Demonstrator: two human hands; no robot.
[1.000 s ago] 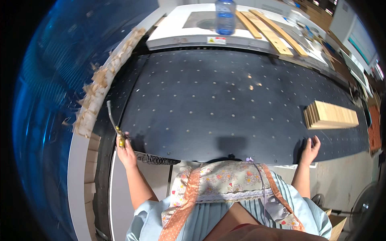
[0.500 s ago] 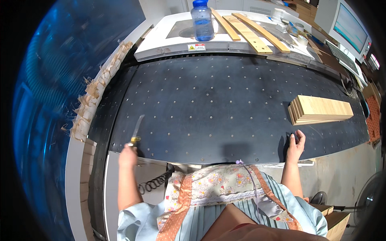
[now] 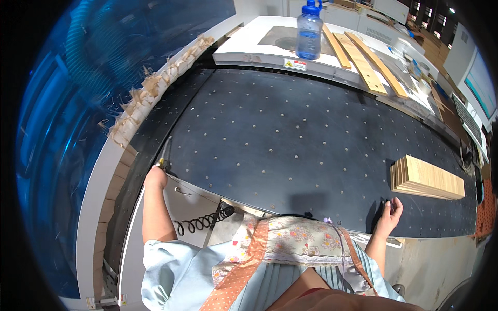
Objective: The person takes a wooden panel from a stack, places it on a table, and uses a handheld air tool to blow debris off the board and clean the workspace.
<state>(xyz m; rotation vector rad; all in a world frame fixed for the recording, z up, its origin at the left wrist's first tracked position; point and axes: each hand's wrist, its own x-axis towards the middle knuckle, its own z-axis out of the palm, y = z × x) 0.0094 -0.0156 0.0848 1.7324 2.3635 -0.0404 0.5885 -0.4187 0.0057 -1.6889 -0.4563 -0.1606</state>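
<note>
My left hand [image 3: 155, 179] is closed around an air blow gun [image 3: 162, 163] at the left front corner of the black table [image 3: 244, 129]. The gun's thin nozzle points away from me, over the tabletop. A black coiled hose [image 3: 199, 224] hangs below the front edge nearby. My right hand [image 3: 388, 218] is at the front edge on the right, fingers apart and loosely bent, with nothing in it. Just beyond it lies a stack of tapered wooden boards [image 3: 434, 177], apart from the fingers.
A blue-lidded water bottle [image 3: 309, 33] and long wooden strips [image 3: 360, 62] sit on the white machine top [image 3: 244, 44] at the back. Blue plastic sheeting [image 3: 109, 67] and a rail with ragged tape [image 3: 155, 85] line the left. A monitor [image 3: 480, 85] and keyboard [image 3: 468, 120] stand at right.
My view has turned, so the table appears tilted and shifted right. My left hand has moved with the blow gun to the table's left corner. The right hand stays by the stack.
</note>
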